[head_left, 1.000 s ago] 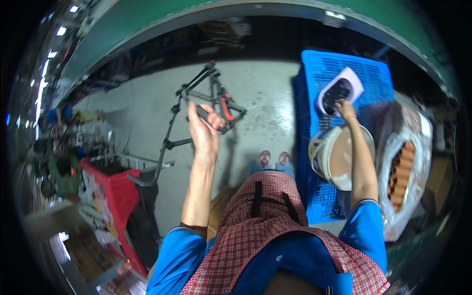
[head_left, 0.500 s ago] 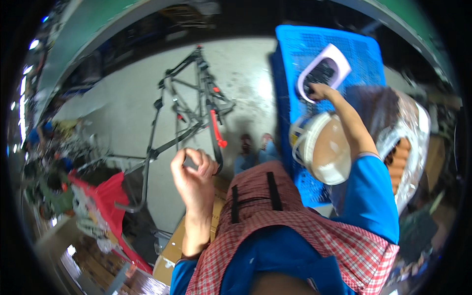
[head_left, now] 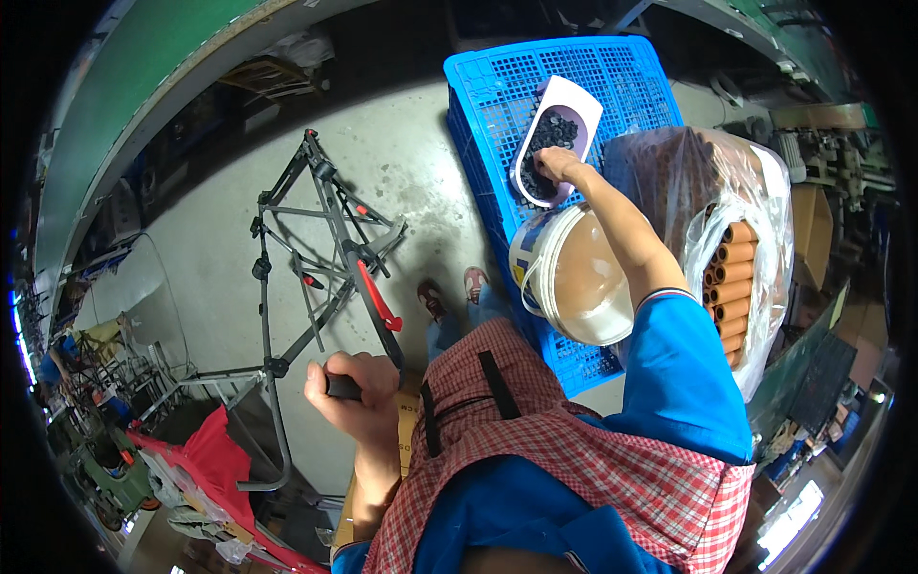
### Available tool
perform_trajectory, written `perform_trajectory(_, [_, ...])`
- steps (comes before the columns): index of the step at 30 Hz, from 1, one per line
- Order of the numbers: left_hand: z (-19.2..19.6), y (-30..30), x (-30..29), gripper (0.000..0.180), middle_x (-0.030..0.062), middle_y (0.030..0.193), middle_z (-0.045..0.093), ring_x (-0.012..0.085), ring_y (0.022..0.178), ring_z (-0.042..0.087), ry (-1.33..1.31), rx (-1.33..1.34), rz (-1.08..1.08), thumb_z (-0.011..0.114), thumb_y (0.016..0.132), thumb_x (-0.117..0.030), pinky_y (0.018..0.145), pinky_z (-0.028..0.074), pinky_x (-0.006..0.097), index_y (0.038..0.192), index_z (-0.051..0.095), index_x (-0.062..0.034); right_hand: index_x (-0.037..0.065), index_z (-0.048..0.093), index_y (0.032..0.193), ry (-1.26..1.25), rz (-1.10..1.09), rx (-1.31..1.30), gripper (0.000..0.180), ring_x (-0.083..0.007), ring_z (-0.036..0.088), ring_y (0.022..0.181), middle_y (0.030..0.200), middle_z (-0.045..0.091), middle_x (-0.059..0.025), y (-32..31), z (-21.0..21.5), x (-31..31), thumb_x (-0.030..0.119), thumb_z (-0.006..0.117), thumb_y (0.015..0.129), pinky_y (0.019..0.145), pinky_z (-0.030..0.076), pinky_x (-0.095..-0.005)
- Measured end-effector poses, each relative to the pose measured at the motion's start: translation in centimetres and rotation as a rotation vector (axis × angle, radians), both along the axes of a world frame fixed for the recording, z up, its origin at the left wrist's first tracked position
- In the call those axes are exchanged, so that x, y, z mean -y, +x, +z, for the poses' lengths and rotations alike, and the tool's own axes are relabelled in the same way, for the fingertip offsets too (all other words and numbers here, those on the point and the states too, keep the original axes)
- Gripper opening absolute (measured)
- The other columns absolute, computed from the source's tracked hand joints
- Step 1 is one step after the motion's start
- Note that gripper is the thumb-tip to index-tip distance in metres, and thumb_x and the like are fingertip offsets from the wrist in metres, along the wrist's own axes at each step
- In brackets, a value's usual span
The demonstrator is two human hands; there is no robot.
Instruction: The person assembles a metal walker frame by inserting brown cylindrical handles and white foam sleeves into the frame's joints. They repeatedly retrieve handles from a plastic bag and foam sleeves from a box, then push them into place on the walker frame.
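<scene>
Gripping a grey folding frame (head_left: 316,268) by a dark tube end, the left hand (head_left: 352,387) now sits low and close to the checked apron, fingers clamped round it, where a second ago it was raised with the frame farther out. Over the blue crate (head_left: 497,115), the right hand (head_left: 564,165) has kept to the white scoop-shaped tray (head_left: 574,100), fingertips pinched together among small black parts (head_left: 545,143). Beside it stands a white bucket (head_left: 574,277), so picking parts looks under way.

The left hand (head_left: 352,387), raised open near the grey metal frame (head_left: 320,277) a second ago, has dropped and closed around the frame's black end, while the right hand (head_left: 559,167) has slid slightly within the white scoop tray (head_left: 574,105) of black parts.
</scene>
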State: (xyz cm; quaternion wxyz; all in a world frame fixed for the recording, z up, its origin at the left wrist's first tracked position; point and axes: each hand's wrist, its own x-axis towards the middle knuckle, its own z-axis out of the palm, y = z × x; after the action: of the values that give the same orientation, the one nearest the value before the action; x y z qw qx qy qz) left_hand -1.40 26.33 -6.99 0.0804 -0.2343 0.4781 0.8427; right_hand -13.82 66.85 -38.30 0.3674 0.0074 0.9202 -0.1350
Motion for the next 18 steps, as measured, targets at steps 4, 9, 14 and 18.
perform_trajectory(4, [0.0,0.0,1.2,0.058,-0.001,0.042,0.027,0.0139,0.041,0.025,0.024,0.045,-0.085,0.025,0.095,-0.049,0.045,0.023,0.031,0.052,0.034,-0.0104,0.014,0.069,0.098,0.044,-0.049,-0.08,0.021,-0.0351,0.066,0.093,0.094,0.069,-0.017,0.3,0.9,-1.0,0.018,0.056,0.082,0.081,0.053,-0.0447])
perform_trajectory(9, [-0.2,-0.1,2.2,0.053,0.0044,0.049,0.039,0.017,0.043,0.038,-0.045,-0.036,-0.211,0.028,0.096,-0.043,0.047,0.035,0.032,0.065,0.046,-0.0051,0.003,0.065,0.092,-0.649,-0.958,-0.164,0.012,-0.0112,0.063,0.062,0.074,0.067,-0.0074,0.8,5.7,-0.4,0.015,0.061,0.09,0.053,0.053,-0.0257])
perform_trajectory(14, [3.3,-4.1,4.0,0.028,0.0094,0.114,0.061,0.0172,0.1,0.058,-0.967,-0.558,-0.483,0.054,0.092,0.001,0.087,0.045,0.028,0.12,0.059,-0.0003,-0.002,0.059,0.111,-1.444,-0.97,0.033,0.023,-0.0136,0.065,0.069,0.093,0.068,-0.0122,7.2,25.9,17.4,0.012,0.059,0.093,0.066,0.057,-0.0259])
perform_trajectory(18, [6.8,-3.2,1.5,0.046,0.0231,0.128,0.053,0.0363,0.12,0.052,-0.991,-0.824,-0.789,0.057,0.088,-0.012,0.101,0.041,0.036,0.131,0.05,0.0008,-0.003,0.058,0.113,-1.685,-1.032,0.025,0.026,-0.0127,0.066,0.075,0.091,0.067,-0.0106,11.7,32.8,26.2,0.012,0.06,0.093,0.068,0.054,-0.0222])
